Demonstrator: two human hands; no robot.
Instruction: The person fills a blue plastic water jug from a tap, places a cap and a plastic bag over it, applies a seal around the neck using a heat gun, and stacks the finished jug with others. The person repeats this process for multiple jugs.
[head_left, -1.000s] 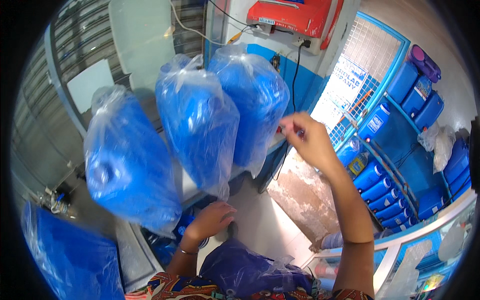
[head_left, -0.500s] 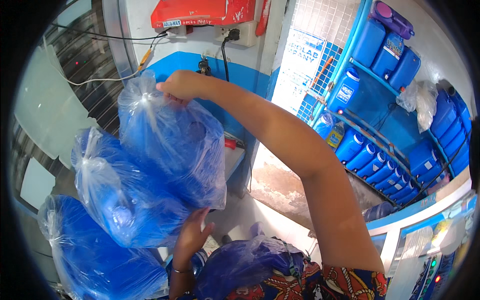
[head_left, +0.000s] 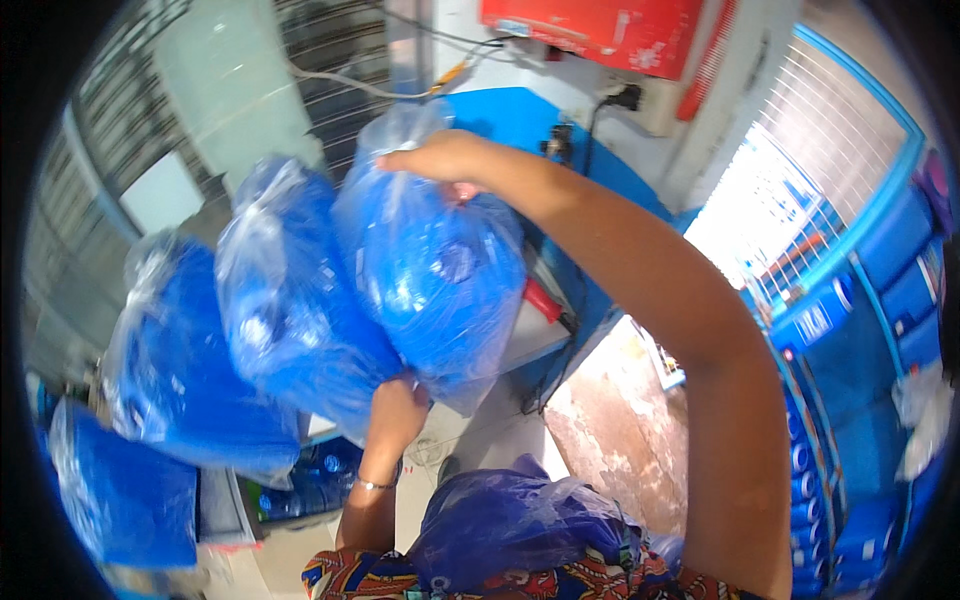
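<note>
I see my right hand [head_left: 440,160] now pinching the top of the front blue bag [head_left: 440,280]. My left hand [head_left: 395,410] has moved up, fingers pressed underneath, so it's lifted.

Bright daylight, motion blur, fisheye edges

Both forearms were bare, no sleeves showing. Left hand [head_left: 397,412] had a thin silver bracelet [head_left: 375,485] at the wrist. Right hand [head_left: 440,160] wore nothing visible. Garment [head_left: 560,582] at the near edge was a bright print: red, orange, blue, yellow.
</note>
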